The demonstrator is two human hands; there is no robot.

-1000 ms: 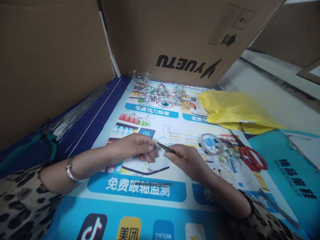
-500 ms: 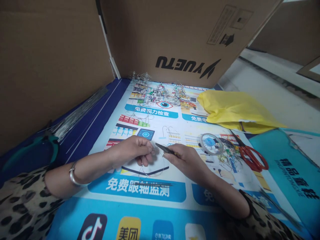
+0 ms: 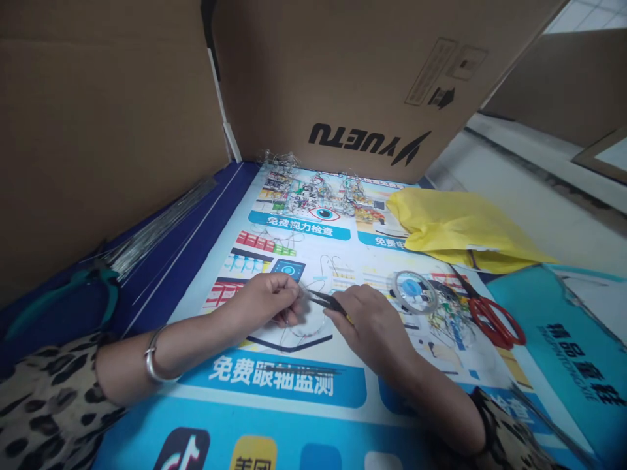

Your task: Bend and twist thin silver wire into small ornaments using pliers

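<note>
My left hand (image 3: 267,300) is closed in a pinch on a thin wire loop (image 3: 306,326) that hangs down onto the printed poster (image 3: 294,385). My right hand (image 3: 372,323) is closed round small dark pliers (image 3: 324,300), whose tips point left and meet the wire at my left fingertips. A silver bangle (image 3: 154,356) sits on my left wrist. Both forearms rest on the poster.
A cardboard box (image 3: 353,78) stands behind, another cardboard wall on the left. A bundle of straight wires (image 3: 157,225) and green-handled pliers (image 3: 63,294) lie left. Finished wire pieces (image 3: 313,186) pile at the back. A yellow bag (image 3: 455,225), tape roll (image 3: 414,290) and red scissors (image 3: 492,320) lie right.
The pliers' tips have closed in on the wire at my left fingertips. Both hands shifted slightly, and the camera tilted so the scene sits a little lower.
</note>
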